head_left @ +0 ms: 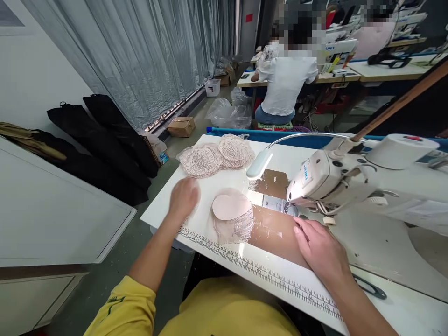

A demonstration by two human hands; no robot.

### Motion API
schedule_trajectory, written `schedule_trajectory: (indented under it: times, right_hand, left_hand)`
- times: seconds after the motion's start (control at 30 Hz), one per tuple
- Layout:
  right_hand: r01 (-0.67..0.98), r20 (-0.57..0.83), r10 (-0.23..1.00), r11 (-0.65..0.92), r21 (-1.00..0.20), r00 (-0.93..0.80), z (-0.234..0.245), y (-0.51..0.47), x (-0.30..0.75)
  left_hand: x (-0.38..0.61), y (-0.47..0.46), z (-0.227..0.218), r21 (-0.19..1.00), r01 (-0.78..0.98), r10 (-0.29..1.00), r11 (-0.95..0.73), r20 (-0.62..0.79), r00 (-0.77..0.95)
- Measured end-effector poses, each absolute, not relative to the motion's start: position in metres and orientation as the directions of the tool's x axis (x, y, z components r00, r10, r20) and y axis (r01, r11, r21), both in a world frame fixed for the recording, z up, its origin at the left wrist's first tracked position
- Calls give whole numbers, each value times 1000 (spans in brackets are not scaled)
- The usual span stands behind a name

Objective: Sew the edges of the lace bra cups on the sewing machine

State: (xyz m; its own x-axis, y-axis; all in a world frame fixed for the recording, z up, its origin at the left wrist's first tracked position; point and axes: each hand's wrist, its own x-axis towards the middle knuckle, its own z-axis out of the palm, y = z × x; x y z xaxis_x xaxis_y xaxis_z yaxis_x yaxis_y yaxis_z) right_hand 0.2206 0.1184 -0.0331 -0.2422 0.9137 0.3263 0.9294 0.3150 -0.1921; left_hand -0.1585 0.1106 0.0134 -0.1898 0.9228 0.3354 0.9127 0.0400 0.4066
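My left hand (184, 198) is over the left end of the white sewing table (206, 228), smeared by motion; its fingers and anything in them cannot be made out. My right hand (320, 247) rests on the machine bed just in front of the sewing head, fingers stretched forward, holding nothing that I can see. Between the hands lies a pale pink lace bra cup (238, 228) with a smooth oval piece (231, 206) on top. Beyond my left hand is a pile of lace cups (203, 160). The white sewing machine (315, 177) stands at right, its needle area partly hidden.
A lamp (259, 164) on a bent neck hangs over the table. A printed ruler (245, 263) runs along the front edge. Dark small scissors or thread snips (371, 287) lie beside my right wrist. A co-worker (289, 79) sits ahead at another table.
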Motion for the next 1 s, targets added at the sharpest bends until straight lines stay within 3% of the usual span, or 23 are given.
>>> schedule_trajectory:
  times: [0.03, 0.17, 0.3, 0.4, 0.47, 0.53, 0.6, 0.83, 1.0]
  right_hand:
    - [915, 338, 907, 337, -220, -253, -32, 118, 220]
    - [816, 363, 879, 441, -374, -308, -21, 112, 215]
    - [699, 202, 926, 374, -610, -319, 6, 97, 204]
    - [499, -19, 926, 186, -846, -378, 30, 81, 179]
    - [306, -72, 870, 93, -947, -488, 40, 75, 157]
    - [157, -61, 846, 26, -987, -529, 42, 75, 136]
    - [69, -92, 858, -66, -995, -506, 36, 78, 124]
    - [-163, -115, 959, -161, -973, -258, 13, 75, 136]
    - [-144, -143, 979, -164, -976, -145, 17, 71, 150]
  left_hand:
    - [-177, 106, 9, 467, 874, 890, 134, 331, -313]
    - [-215, 78, -3, 559, 810, 857, 178, 316, -407]
    - [-194, 47, 7, 665, 737, 830, 121, 340, -442]
    - [-150, 32, 25, 736, 658, 846, -158, 445, -295]
    - [-115, 28, 34, 704, 611, 878, -363, 478, -30]
    - [-84, 27, 38, 696, 489, 847, -525, 483, 221]
    - [-61, 26, 38, 744, 348, 817, -571, 471, 333]
    - [-40, 37, 24, 953, 104, 943, -284, 258, 209]
    - [-32, 50, 20, 979, 73, 963, -192, 174, 208]
